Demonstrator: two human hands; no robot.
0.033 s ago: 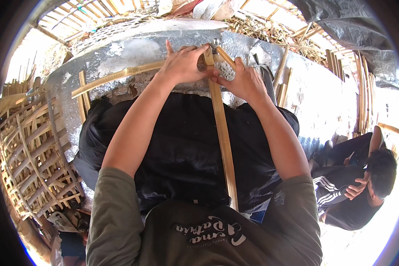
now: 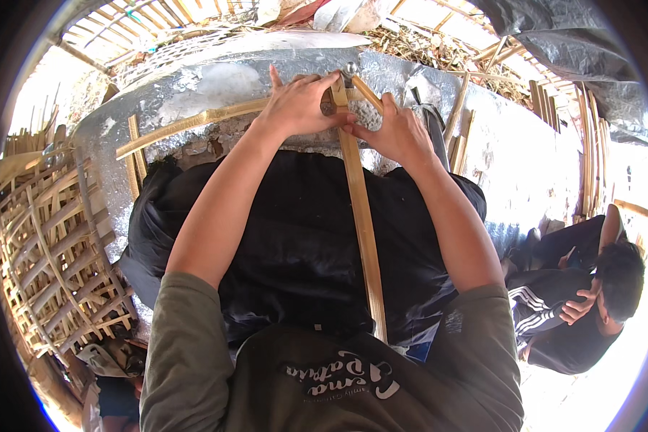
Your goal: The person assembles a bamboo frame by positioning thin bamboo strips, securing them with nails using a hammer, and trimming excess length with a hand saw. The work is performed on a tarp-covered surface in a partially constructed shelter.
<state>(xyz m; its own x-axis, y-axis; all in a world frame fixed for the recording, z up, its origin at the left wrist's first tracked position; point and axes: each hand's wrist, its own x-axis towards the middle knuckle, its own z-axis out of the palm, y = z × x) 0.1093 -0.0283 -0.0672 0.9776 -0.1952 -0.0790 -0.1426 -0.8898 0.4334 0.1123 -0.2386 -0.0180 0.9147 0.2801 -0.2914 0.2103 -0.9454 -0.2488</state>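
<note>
Far in front of me, my left hand (image 2: pixel 302 103) curls round the top of a long bamboo strip (image 2: pixel 360 223), thumb and fingertips against it and one finger raised. That strip runs down over my black-clad lap toward my chest. A second bamboo strip (image 2: pixel 194 121) lies crosswise and meets it beneath my left hand. In my right hand (image 2: pixel 403 135) is a hammer (image 2: pixel 368 94) with a pale wooden handle; its shiny rounded metal head is just beyond the strip's end. The two thumbs are close together at the long strip. Whether a nail is there cannot be made out.
Short bamboo pieces (image 2: pixel 133 158) lie near the crosswise strip's left end. A woven bamboo panel (image 2: pixel 57 252) stands at left. The grey worn surface (image 2: pixel 216 83) spreads ahead, with dry plant scraps behind. Another person (image 2: pixel 583 288) sits close at right; dark plastic sheeting (image 2: pixel 561 43) hangs upper right.
</note>
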